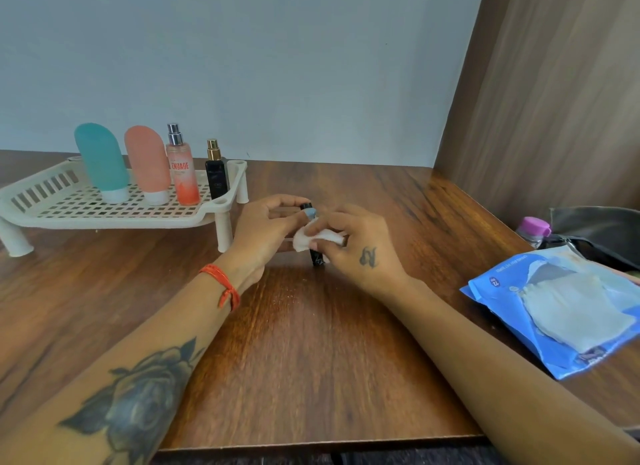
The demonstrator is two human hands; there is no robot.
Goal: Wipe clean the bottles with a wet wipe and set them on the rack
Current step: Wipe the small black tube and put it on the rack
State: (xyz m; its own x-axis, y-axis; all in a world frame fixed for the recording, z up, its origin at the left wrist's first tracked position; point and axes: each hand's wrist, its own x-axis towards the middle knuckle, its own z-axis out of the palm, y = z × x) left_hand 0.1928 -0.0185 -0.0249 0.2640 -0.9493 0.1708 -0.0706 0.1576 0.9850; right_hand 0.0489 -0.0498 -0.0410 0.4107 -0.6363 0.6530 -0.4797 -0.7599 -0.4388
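**Wiping the small black bottle, mid-table**

We grip the black bottle (316, 253) with our left hand (265, 234), fingers curled at its top. Right hand (360, 244) pinches the wet wipe (313, 237) against its side. Rack (114, 201) at left holds four bottles upright: teal (100, 163), pink (147, 165), orange spray (183, 172), black spray (216, 173). Wipes pack (561, 312) lies at right.

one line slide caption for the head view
Both hands wipe a small black bottle with a wet wipe beside the rack.
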